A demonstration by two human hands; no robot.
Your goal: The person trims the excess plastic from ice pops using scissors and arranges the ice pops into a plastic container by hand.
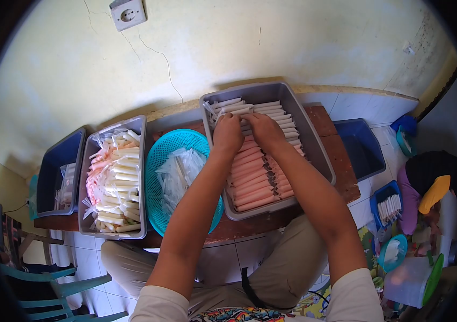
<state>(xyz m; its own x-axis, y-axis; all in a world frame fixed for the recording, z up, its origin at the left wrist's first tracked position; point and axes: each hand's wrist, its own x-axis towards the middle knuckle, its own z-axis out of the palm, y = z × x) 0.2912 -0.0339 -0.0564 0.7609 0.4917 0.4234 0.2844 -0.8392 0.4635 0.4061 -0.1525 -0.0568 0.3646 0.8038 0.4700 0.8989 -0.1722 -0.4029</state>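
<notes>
Both hands meet over the upper part of a large grey bin (pixel 271 213). My left hand (pixel 229 131) is closed, its fingers at the end of a pale filled plastic ice pop tube (pixel 237 109). My right hand (pixel 263 127) pinches near the same tube's other end; the fingertips are partly hidden. Below the hands, pink ice pop tubes (pixel 252 182) lie stacked in rows, with more pale tubes (pixel 284 121) at the back and right. To the left, a turquoise mesh basket (pixel 156 198) holds clear plastic bags (pixel 177 177) and what looks like scissors.
Another grey bin (pixel 143 161) holds loose white and pink tubes. Farther left stands a dark blue bin (pixel 51 166). All rest on a brown wooden bench (pixel 341 161) along the wall. A blue bin (pixel 360 147), a person (pixel 437 182) and a green chair (pixel 62 290) are nearby.
</notes>
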